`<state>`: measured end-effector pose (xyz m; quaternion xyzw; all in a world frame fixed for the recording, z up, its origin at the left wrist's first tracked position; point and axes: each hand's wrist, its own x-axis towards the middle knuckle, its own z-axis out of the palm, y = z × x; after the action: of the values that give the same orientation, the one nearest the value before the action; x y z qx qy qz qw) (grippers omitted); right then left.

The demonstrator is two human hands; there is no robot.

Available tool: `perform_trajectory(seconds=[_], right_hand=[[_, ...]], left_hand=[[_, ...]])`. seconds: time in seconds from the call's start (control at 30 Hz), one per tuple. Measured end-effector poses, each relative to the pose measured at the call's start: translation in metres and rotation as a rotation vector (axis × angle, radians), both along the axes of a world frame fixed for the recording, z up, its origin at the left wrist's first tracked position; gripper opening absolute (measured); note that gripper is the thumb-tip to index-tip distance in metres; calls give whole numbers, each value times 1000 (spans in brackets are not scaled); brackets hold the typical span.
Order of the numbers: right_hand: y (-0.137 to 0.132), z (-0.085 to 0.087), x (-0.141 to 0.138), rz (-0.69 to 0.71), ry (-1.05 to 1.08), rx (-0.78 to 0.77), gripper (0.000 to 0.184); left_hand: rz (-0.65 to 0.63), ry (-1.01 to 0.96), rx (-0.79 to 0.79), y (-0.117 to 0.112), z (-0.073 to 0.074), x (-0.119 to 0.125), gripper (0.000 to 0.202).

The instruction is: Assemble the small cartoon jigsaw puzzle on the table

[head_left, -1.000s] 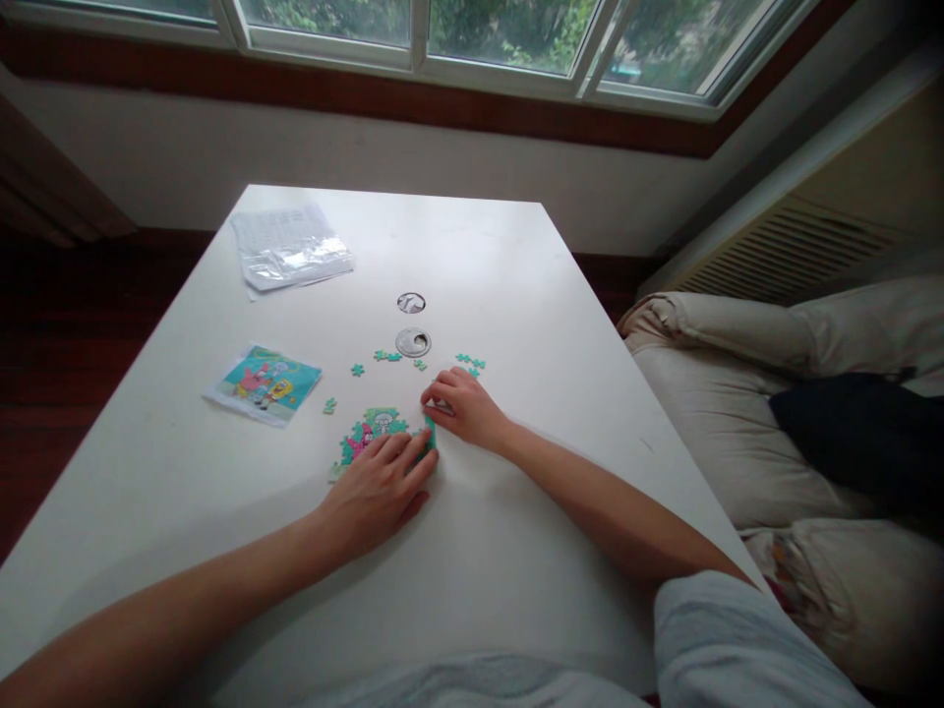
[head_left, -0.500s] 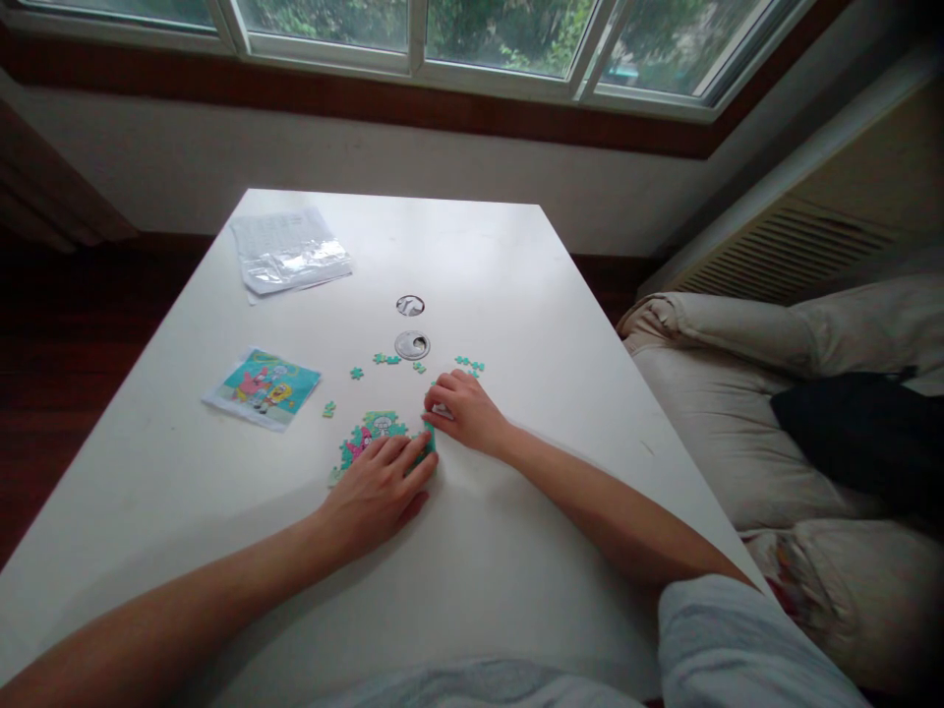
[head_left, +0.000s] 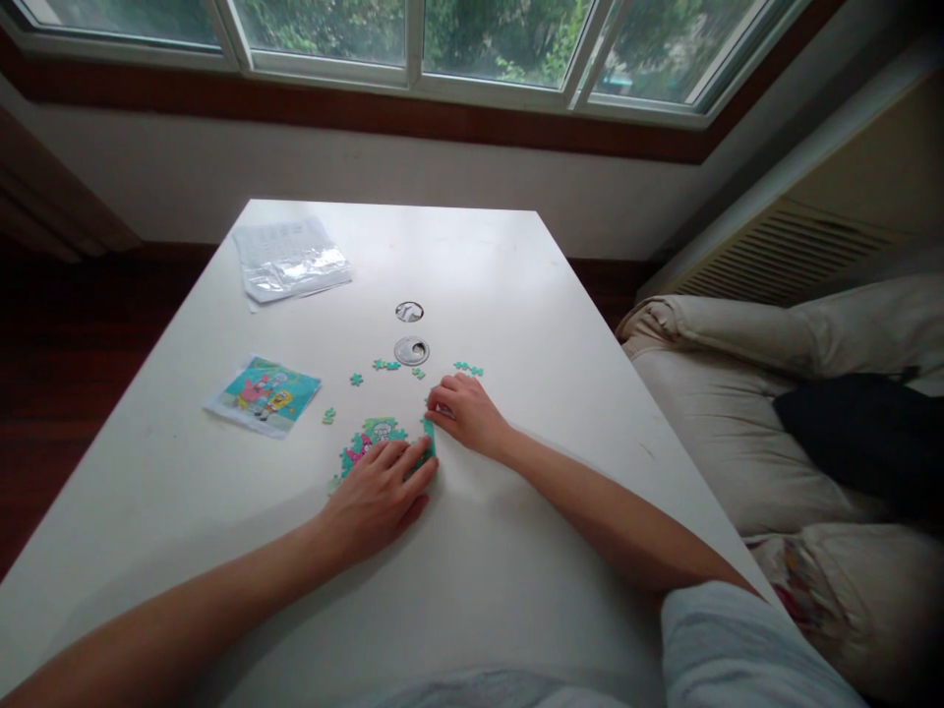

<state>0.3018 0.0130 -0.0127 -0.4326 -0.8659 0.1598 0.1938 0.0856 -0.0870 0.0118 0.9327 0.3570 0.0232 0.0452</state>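
A partly joined teal jigsaw puzzle [head_left: 373, 438] lies near the middle of the white table [head_left: 516, 295]. My left hand [head_left: 380, 497] rests flat on its near right part, fingers stretched out. My right hand [head_left: 464, 413] sits at the puzzle's right edge with fingertips pinched together; what they hold is too small to make out. Several loose teal pieces [head_left: 386, 365] lie scattered just beyond both hands, more of them [head_left: 469, 370] behind my right hand. A single piece [head_left: 328, 416] lies left of the puzzle.
A cartoon picture card [head_left: 264, 393] lies to the left. A crumpled clear plastic bag [head_left: 289, 261] sits at the far left. Two round metal lids [head_left: 411, 349] lie behind the pieces. A cushioned sofa [head_left: 782, 433] stands right of the table, windows beyond.
My right hand has drawn slightly closer to the puzzle's right edge. My left hand stays put on the puzzle. The view has tilted a little.
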Motion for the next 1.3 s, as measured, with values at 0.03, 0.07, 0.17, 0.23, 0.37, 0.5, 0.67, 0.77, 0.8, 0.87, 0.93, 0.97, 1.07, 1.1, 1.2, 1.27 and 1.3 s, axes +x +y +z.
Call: perform_trajectory(seconds=[0.03, 0.07, 0.17, 0.23, 0.37, 0.5, 0.67, 0.77, 0.8, 0.87, 0.93, 0.97, 1.07, 1.1, 1.2, 1.27, 1.3], right_hand=[[1, -1, 0, -1, 0, 4, 12], [1, -1, 1, -2, 0, 8, 12], [3, -1, 2, -4, -3, 18, 10], [3, 0, 4, 12, -5, 15, 9], [4, 5, 8, 101, 1, -7, 11], [2, 8, 9, 166, -18, -15, 14], [-2, 4, 2, 90, -24, -1, 15], [-3, 2, -3, 73, -35, 23, 16], [-3, 2, -3, 80, -38, 26, 16], [-3, 3, -3, 99, -37, 25, 16], [-2, 3, -2, 103, -33, 25, 16], [-3, 3, -1, 101, -35, 27, 16], [-4, 1, -1, 87, -49, 40, 15], [-5, 1, -1, 81, -53, 45, 14], [-6, -1, -3, 69, -66, 64, 14], [-4, 0, -1, 63, -74, 92, 13], [-1, 0, 1, 52, -71, 107, 13]], left_hand=[[0, -2, 1, 0, 0, 0, 36], [-1, -5, 2, 0, 0, 0, 36], [-7, -13, 10, 0, 0, -1, 36], [-11, -19, 15, 0, -1, -1, 36], [-13, -33, 10, 1, -2, -2, 37], [-9, -43, 3, 1, -1, -2, 36], [-9, -41, -1, 1, -2, -2, 36], [-8, -46, 3, 1, -2, -2, 36], [-9, -51, 1, 1, -2, -1, 36], [-7, -57, -2, 1, -1, -1, 36], [-5, -50, -9, 1, -1, 0, 36], [-3, -44, -12, 1, 0, 0, 36], [3, -44, -12, 1, -1, 1, 35], [4, -47, -9, 1, -1, 1, 35], [1, -46, 4, 1, -2, 1, 35], [-2, -39, 5, 2, -2, 1, 35], [-4, -37, 4, 2, -2, 1, 36]])
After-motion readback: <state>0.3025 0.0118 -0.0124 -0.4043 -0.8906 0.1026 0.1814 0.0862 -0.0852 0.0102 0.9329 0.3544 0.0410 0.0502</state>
